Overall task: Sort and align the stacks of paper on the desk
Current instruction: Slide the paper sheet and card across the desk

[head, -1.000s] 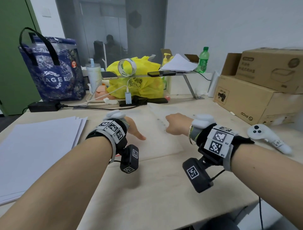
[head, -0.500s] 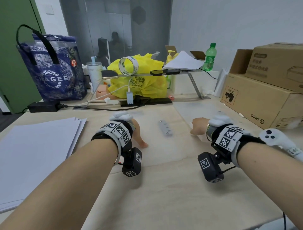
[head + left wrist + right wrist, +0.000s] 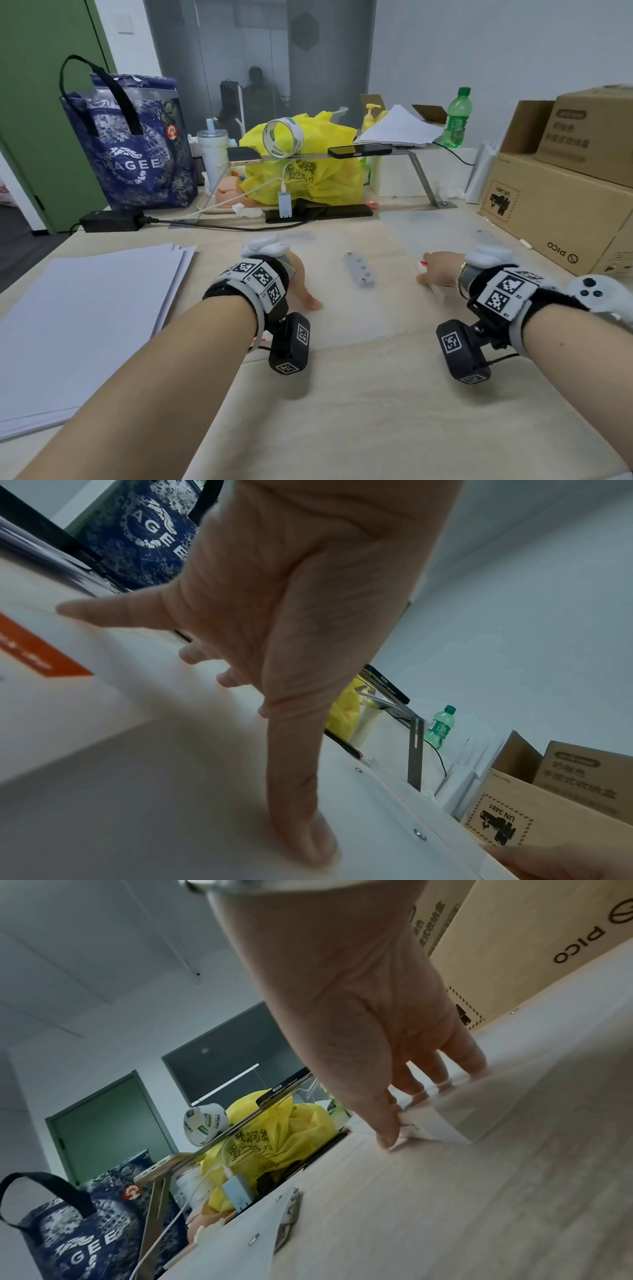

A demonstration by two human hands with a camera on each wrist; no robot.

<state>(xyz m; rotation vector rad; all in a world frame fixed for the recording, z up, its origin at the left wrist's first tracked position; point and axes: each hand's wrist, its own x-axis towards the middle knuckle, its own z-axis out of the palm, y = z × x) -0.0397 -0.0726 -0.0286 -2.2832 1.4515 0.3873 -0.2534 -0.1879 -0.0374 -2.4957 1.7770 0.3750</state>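
Note:
A fanned stack of white paper (image 3: 85, 308) lies at the desk's left, apart from both hands. A pale sheet (image 3: 363, 308) lies flat between my hands. My left hand (image 3: 301, 284) rests on its left part with fingers spread and straight, thumb tip pressed down (image 3: 318, 842); a white piece with an orange patch (image 3: 41, 653) lies beside it. My right hand (image 3: 435, 272) is at the sheet's right edge, where thumb and fingers pinch a raised white paper flap (image 3: 435, 1123). More white sheets (image 3: 400, 132) sit on the raised shelf at the back.
A small metal plate with screws (image 3: 358, 272) is fixed to the desk between my hands. Cardboard boxes (image 3: 555, 212) and a white controller (image 3: 596, 294) crowd the right. A blue bag (image 3: 133, 144), yellow bag (image 3: 308, 164), cables and a green bottle (image 3: 455, 118) line the back.
My hands have moved apart: the right one slid right toward the boxes, the left stayed near the middle. The metal plate, hidden a second ago, now shows between them.

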